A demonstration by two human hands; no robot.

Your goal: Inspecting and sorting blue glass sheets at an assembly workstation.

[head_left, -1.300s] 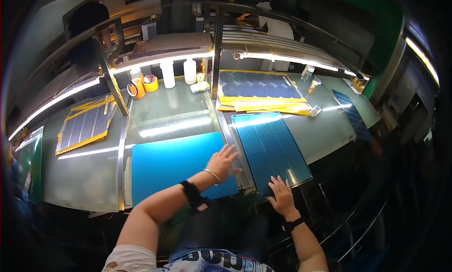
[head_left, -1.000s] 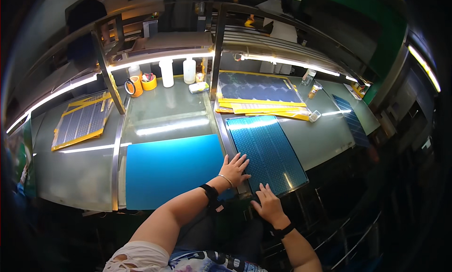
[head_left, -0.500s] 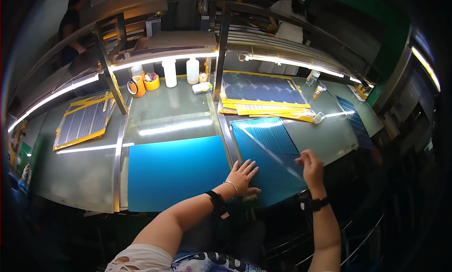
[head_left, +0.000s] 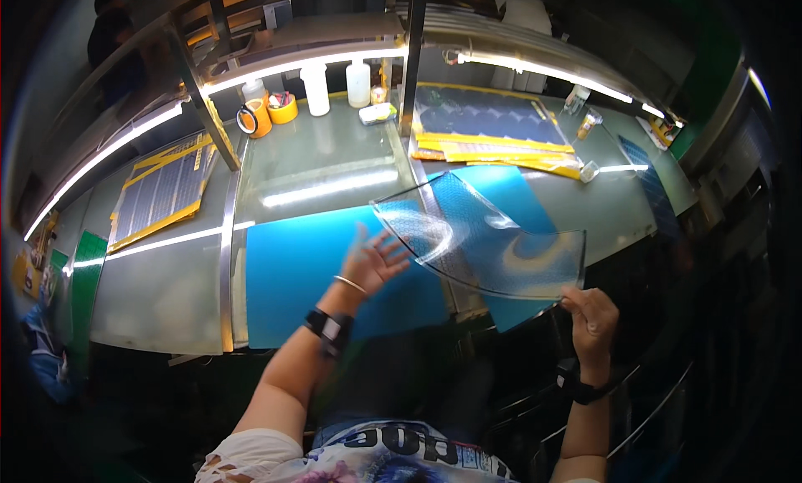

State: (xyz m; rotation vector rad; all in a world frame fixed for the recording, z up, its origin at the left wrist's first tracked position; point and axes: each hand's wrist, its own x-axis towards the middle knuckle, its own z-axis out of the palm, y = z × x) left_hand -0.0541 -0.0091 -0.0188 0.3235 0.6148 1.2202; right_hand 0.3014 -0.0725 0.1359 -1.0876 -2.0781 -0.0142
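A clear, bendy sheet with thin dark edges hangs curved above the bench. My right hand pinches its near right corner. My left hand, fingers spread and a little blurred, is beside the sheet's left edge with nothing in its grip. Below that hand lies a blue panel, flat on the bench. A second blue panel lies to the right, partly seen through the clear sheet.
Stacked dark patterned panels with yellow borders lie at the back right; a similar stack is on the left. White bottles and an orange tape roll stand at the back. A metal post rises mid-bench. Someone's blue sleeve shows far left.
The clear sheet has come up off the right blue panel and swung left, its corner in my right hand. My left hand has left the panel's edge and moved left and up.
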